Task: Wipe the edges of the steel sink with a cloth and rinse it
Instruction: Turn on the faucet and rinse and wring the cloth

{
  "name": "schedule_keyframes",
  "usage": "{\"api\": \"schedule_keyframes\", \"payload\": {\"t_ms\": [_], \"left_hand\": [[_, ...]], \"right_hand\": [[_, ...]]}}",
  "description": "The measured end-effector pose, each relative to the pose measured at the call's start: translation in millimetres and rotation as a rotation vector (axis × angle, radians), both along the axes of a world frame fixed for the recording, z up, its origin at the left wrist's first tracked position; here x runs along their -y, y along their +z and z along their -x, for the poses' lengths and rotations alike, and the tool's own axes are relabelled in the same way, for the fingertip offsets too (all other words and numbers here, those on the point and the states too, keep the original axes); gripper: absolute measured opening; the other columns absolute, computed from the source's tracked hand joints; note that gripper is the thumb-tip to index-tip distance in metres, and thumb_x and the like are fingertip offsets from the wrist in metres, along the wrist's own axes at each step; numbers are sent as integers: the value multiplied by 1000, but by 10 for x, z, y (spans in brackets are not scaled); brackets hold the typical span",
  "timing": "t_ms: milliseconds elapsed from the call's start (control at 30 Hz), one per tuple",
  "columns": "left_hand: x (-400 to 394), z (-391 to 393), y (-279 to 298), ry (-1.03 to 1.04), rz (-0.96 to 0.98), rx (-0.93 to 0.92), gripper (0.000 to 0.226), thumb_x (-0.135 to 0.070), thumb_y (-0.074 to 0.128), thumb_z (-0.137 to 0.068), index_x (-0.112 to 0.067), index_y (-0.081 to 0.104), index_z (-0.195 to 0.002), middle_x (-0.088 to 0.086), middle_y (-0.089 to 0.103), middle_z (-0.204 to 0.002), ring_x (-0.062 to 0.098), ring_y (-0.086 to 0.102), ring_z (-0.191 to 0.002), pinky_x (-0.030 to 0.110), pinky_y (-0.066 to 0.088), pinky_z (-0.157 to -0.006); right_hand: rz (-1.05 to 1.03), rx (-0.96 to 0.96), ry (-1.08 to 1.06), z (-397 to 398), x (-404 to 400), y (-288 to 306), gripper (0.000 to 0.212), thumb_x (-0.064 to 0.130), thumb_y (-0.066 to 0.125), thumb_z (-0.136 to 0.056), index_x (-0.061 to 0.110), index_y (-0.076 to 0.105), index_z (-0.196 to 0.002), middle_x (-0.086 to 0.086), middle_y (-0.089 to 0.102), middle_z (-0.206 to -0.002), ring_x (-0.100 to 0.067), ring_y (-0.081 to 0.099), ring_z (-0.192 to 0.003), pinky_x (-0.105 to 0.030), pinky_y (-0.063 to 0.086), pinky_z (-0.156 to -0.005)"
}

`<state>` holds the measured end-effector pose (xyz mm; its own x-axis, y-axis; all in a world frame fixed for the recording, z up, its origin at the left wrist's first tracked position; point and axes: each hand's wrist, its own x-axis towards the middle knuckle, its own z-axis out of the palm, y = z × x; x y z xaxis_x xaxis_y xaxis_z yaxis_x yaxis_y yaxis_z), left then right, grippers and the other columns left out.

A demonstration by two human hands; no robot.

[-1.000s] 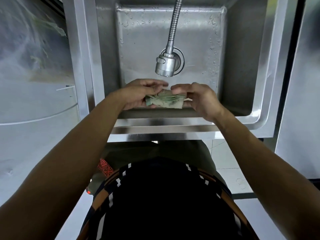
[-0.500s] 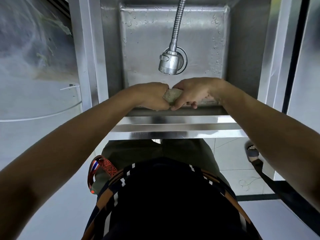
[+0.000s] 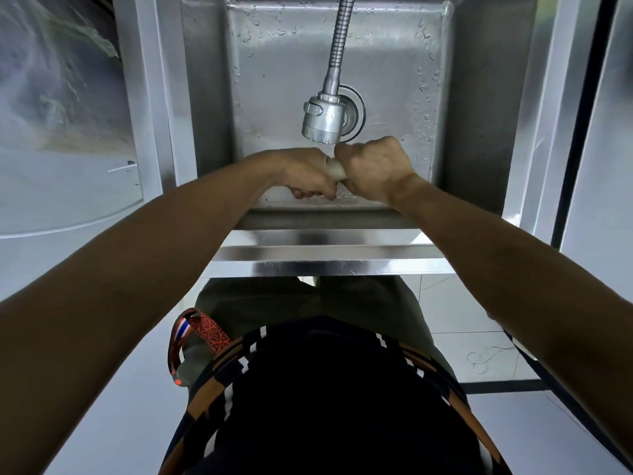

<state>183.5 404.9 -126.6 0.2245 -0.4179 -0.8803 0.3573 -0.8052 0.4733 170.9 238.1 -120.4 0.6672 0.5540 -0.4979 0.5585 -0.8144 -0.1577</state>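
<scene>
Cloth (image 3: 335, 170): rolled tight, clamped between left hand (image 3: 308, 173) and right hand (image 3: 373, 169), fists touching, over the sink (image 3: 267, 80) just below the tap head (image 3: 323, 120). No water seen running. Status: wringing stage, judged late; wiping presumably finished.

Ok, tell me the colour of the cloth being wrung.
Pale greenish-beige cloth, seen in the head view.
</scene>
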Motion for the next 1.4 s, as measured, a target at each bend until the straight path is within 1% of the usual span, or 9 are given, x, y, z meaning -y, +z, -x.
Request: {"api": "schedule_keyframes", "payload": {"t_ms": [100, 233, 367, 500, 633, 767, 933, 1233, 1400], "left_hand": [[-6, -44, -69, 49, 26, 59, 22, -20, 74, -87, -21, 62, -105, 0, 67, -87, 15, 68, -73, 25, 58, -57], [-94, 41, -82, -197, -51, 615, 21, -18, 70, -90, -16, 63, -110, 9, 67, -103, 31, 65, -95, 26, 41, -64], [-92, 200, -165, -248, -25, 986, 42, -8, 71, -87, -16, 64, -127, 16, 65, -114, 38, 62, -96, 32, 39, -67], [35, 201, -424, -272, 62, 1063, 40, -38, 50, -87, -27, 62, -123, -11, 60, -112, 4, 54, -93, 13, 37, -71], [164, 115, -471, -304, 33, 1049, 33, -14, 61, -83, -12, 59, -115, 1, 60, -106, 16, 52, -92, 30, 46, -74], [259, 69, -426, -182, -54, 777, 14, -23, 59, -83, -17, 50, -92, -7, 44, -74, 25, 55, -76, 30, 39, -62], [451, -49, -305, -115, -109, 464, 19, -15, 60, -88, -10, 53, -71, -2, 47, -64, 18, 51, -66, 23, 35, -53], [596, 37, -177, 315, -62, 85, 23, -6, 72, -69, -14, 52, -61, -5, 42, -45, 14, 36, -41, 20, 29, -42], [514, 10, -193, 253, 13, -127, 21, -17, 76, -80, -19, 57, -71, 1, 50, -59, 15, 43, -49, 22, 34, -45]], "right_hand": [[1, -75, -104, -73, 44, -56, 37, 28, 64, -94, 11, 50, -123, -12, 71, -107, -36, 68, -90, -37, 42, -69], [-94, -714, -429, -262, 122, 81, 53, 47, 75, -86, 19, 56, -127, 3, 64, -119, -21, 62, -104, -35, 52, -86], [-252, -1226, -745, -474, 335, -1, 42, 34, 78, -89, 16, 66, -124, -6, 69, -126, -24, 67, -116, -36, 59, -93], [-202, -1611, -738, -497, 417, -163, 34, 24, 72, -89, 10, 66, -119, -12, 74, -111, -23, 71, -91, -29, 62, -75], [-117, -1371, -716, -426, 300, -214, 21, 31, 75, -92, 21, 60, -81, 2, 44, -65, -11, 33, -56, -23, 29, -50], [80, -707, -417, -387, 198, -185, 23, 33, 72, -88, 12, 63, -85, -4, 60, -77, -18, 53, -62, -26, 39, -55], [124, -281, -174, -263, 191, -162, 13, 29, 58, -90, 20, 66, -96, -8, 71, -99, -28, 61, -82, -33, 41, -73], [19, -13, 18, -208, 486, -250, 27, 31, 52, -93, 13, 66, -107, -14, 75, -102, -38, 71, -91, -35, 35, -69], [82, -57, 30, -178, 417, -257, 24, 27, 55, -94, 15, 63, -113, -11, 74, -107, -34, 70, -97, -35, 36, -72]]}}
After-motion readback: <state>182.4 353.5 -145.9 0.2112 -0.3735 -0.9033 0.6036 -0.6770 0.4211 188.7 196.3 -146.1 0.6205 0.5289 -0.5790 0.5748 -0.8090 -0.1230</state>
